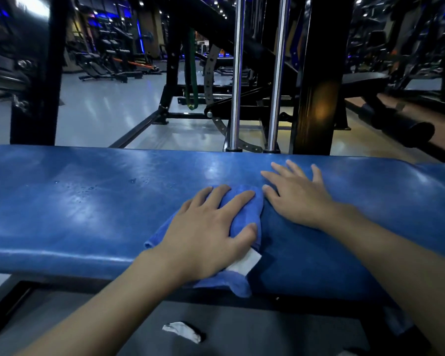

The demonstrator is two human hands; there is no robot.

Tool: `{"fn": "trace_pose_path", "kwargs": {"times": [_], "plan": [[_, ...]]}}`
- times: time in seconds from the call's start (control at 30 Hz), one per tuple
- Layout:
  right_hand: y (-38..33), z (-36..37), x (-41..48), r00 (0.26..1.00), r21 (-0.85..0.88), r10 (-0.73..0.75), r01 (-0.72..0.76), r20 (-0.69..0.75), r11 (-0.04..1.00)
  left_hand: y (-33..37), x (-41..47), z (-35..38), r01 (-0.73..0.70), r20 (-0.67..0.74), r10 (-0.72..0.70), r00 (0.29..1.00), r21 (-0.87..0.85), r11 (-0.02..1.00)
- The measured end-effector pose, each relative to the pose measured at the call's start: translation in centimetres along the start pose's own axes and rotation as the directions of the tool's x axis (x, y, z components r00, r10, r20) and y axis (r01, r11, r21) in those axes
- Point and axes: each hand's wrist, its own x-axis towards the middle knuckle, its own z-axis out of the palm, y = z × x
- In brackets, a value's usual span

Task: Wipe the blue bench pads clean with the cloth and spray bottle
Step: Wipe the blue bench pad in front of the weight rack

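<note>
A long blue bench pad (88, 201) runs across the view from left to right. On its middle lies a blue cloth (244, 209) with a white label (244, 264) at its near edge. My left hand (208, 232) presses flat on the cloth, fingers spread over it. My right hand (298, 194) rests flat on the bare pad just right of the cloth, fingers apart, holding nothing. Small spray droplets (88, 188) dot the pad left of the cloth. No spray bottle is in view.
Two chrome guide rods (235, 73) and a black machine post (316, 73) stand right behind the bench. A crumpled white scrap (181, 331) lies on the floor below the pad. Other gym machines stand across the grey floor (108, 109).
</note>
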Motion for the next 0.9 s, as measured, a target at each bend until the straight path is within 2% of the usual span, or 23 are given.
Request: {"fn": "trace_pose_path", "kwargs": {"times": [0.2, 0.4, 0.53, 0.7, 0.9], "plan": [[0.2, 0.8, 0.3, 0.998, 0.082, 0.018, -0.023, 0.063, 0.996, -2.6, 6.9, 1.0, 0.047, -0.026, -0.048, 0.998, -0.045, 0.998], [0.2, 1.2, 0.6, 0.999, 0.105, 0.022, -0.027, 0.042, 0.994, -5.7, 16.8, 1.7, 0.143, 0.006, -0.143, 0.990, -0.069, 0.987], [0.3, 1.4, 0.8, 0.999, 0.110, 0.021, -0.024, 0.032, 0.994, -6.3, 19.7, 1.8, 0.182, -0.004, -0.183, 0.983, -0.060, 0.981], [0.2, 1.2, 0.7, 0.999, 0.104, 0.031, -0.034, 0.033, 0.994, -5.5, 16.5, 1.8, 0.125, -0.029, -0.127, 0.991, -0.075, 0.989], [-0.1, 0.6, 0.3, 0.997, 0.086, 0.030, -0.036, 0.067, 0.996, -2.5, 6.4, 0.3, 0.067, -0.009, -0.068, 0.998, -0.042, 0.997]]}}
